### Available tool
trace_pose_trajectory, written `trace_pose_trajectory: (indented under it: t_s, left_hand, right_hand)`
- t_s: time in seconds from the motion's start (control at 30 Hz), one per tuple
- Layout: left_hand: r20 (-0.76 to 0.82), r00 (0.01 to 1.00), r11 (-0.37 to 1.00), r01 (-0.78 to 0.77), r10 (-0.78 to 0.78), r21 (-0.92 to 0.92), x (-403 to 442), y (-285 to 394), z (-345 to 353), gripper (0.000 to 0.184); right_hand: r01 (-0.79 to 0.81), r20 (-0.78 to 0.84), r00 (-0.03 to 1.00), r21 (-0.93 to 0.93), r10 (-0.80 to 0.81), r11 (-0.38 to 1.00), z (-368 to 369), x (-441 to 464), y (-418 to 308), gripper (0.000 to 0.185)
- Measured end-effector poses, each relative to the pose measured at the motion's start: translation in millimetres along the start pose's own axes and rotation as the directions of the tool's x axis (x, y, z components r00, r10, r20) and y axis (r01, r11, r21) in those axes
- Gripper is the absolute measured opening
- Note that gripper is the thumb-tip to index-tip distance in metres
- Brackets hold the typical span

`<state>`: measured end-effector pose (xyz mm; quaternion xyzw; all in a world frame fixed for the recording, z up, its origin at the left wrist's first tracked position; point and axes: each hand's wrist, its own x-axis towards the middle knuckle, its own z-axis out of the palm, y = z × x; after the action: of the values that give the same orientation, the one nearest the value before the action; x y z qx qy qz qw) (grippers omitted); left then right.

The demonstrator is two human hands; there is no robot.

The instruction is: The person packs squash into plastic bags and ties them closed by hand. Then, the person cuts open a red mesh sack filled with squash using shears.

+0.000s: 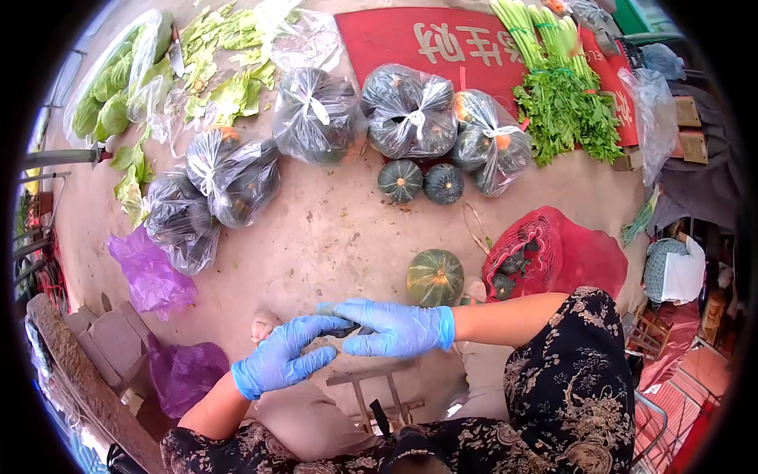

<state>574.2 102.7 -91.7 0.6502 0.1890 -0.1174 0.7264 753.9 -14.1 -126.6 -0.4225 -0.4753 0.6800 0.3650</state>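
My left hand (pixel 290 357), in a blue glove, is curled low in front of my body. My right hand (pixel 392 327), gloved alike, reaches across from the right with its fingers over the left ones. Between the two palms shows a dark object (pixel 345 332), mostly covered, so its kind cannot be made out. A mottled green pumpkin (pixel 435 278) rests on the floor just beyond my right hand. Beside it lies a red mesh sack (pixel 572 251) whose open mouth shows small dark green pumpkins (pixel 505 276).
Clear bags of pumpkins (pixel 319 115) stand in a row ahead, with two loose pumpkins (pixel 400 181) before them. Celery bunches (pixel 564 103) lie on a red mat (pixel 379 35). Leafy scraps (pixel 229 87), a purple bag (pixel 154 268) and a cardboard piece (pixel 118 347) are at left.
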Motion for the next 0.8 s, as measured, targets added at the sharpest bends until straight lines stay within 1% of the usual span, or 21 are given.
trace_pose_trajectory:
  t_s: [0.03, 0.13, 0.17, 0.2, 0.23, 0.27, 0.3, 0.33, 0.37, 0.4, 0.47, 0.53, 0.57, 0.63, 0.67, 0.7, 0.73, 0.77, 0.8]
  left_hand:
    - [0.037, 0.999, 1.0, -0.021, 0.02, 0.01, -4.3, 22.5, 11.0, 0.033]
    - [0.091, 0.981, 0.948, -0.187, 0.169, 0.258, -13.8, 71.7, 46.8, 0.031]
    - [0.057, 0.984, 0.903, -0.176, 0.167, 0.391, -18.0, 92.7, 55.3, 0.028]
    - [0.043, 0.966, 0.866, -0.249, 0.257, 0.434, -25.5, 102.0, 71.5, 0.026]
    - [0.028, 0.937, 0.822, -0.32, 0.348, 0.471, -28.9, 106.4, 82.3, 0.023]
    - [-0.012, 0.941, 0.872, -0.31, 0.339, 0.379, -32.3, 102.5, 93.5, 0.022]
    - [-0.126, 0.972, 0.975, -0.183, 0.199, 0.126, -40.5, 103.9, 112.3, 0.022]
    - [-0.155, 0.941, 0.952, -0.289, 0.302, 0.098, -44.1, 104.6, 128.1, 0.024]
    - [-0.236, 0.943, 0.972, -0.228, 0.235, 0.058, -53.6, 102.6, 142.5, 0.025]
    - [-0.292, 0.933, 0.977, -0.194, 0.212, 0.089, -63.4, 102.9, 153.7, 0.027]
    - [-0.387, 0.867, 0.95, -0.29, 0.313, 0.118, -78.2, 95.2, 170.1, 0.027]
    - [-0.425, 0.848, 0.944, -0.326, 0.315, 0.048, -88.7, 91.7, 182.2, 0.027]
    - [-0.434, 0.855, 0.952, -0.305, 0.284, 0.022, -92.2, 91.9, 186.1, 0.028]
    - [-0.419, 0.865, 0.951, -0.31, 0.277, -0.012, -90.9, 93.6, 189.5, 0.028]
    - [-0.406, 0.873, 0.95, -0.311, 0.272, -0.031, -85.2, 93.3, 187.0, 0.028]
    - [-0.417, 0.875, 0.939, -0.322, 0.247, -0.119, -76.1, 89.4, 183.5, 0.027]
    - [-0.395, 0.891, 0.939, -0.306, 0.225, -0.155, -67.6, 84.9, 176.8, 0.027]
    - [-0.395, 0.896, 0.934, -0.298, 0.202, -0.197, -56.2, 75.9, 168.7, 0.027]
    - [-0.394, 0.901, 0.927, -0.29, 0.182, -0.237, -42.1, 63.4, 158.4, 0.027]
  right_hand:
    - [-0.024, 0.011, 1.0, -0.062, 0.025, 0.998, 3.8, -21.2, -30.5, 0.045]
    - [-0.158, -0.104, 0.984, -0.124, 0.145, 0.98, 32.0, -72.5, -93.1, 0.042]
    - [0.008, -0.264, 0.964, -0.085, -0.03, 0.996, 46.6, -87.0, -106.3, 0.042]
    - [0.084, -0.416, 0.897, -0.173, -0.15, 0.981, 66.9, -105.0, -106.4, 0.043]
    - [0.115, -0.466, 0.869, -0.135, -0.166, 0.984, 83.0, -116.3, -109.0, 0.044]
    - [0.143, -0.492, 0.85, -0.126, -0.187, 0.982, 87.5, -128.6, -112.8, 0.046]
    - [0.172, -0.546, 0.813, -0.102, -0.2, 0.98, 95.8, -139.5, -104.0, 0.047]
    - [0.206, -0.597, 0.774, -0.079, -0.212, 0.975, 100.9, -149.9, -92.8, 0.048]
    - [0.209, -0.623, 0.768, 0.031, -0.144, 0.978, 97.8, -163.2, -91.4, 0.049]
    - [0.216, -0.64, 0.765, 0.152, -0.071, 0.965, 95.8, -177.5, -91.0, 0.05]
    - [0.177, -0.69, 0.723, 0.234, 0.035, 0.956, 78.9, -202.2, -84.3, 0.051]
    - [0.241, -0.697, 0.706, 0.405, 0.127, 0.882, 61.5, -229.2, -70.9, 0.052]
    - [0.287, -0.686, 0.716, 0.46, 0.131, 0.84, 50.2, -242.8, -64.2, 0.05]
    - [0.372, -0.669, 0.728, 0.567, 0.147, 0.735, 38.8, -266.9, -50.6, 0.048]
    - [0.425, -0.721, 0.676, 0.551, 0.152, 0.719, 37.1, -272.2, -46.1, 0.048]
    - [0.472, -0.767, 0.622, 0.53, 0.161, 0.705, 35.2, -275.6, -44.5, 0.048]
    - [0.51, -0.804, 0.567, 0.514, 0.18, 0.69, 32.7, -276.6, -41.2, 0.047]
    - [0.553, -0.789, 0.598, 0.535, 0.144, 0.639, 24.6, -274.3, -36.6, 0.047]
    - [0.56, -0.799, 0.59, 0.511, 0.12, 0.652, 24.2, -269.7, -37.5, 0.047]
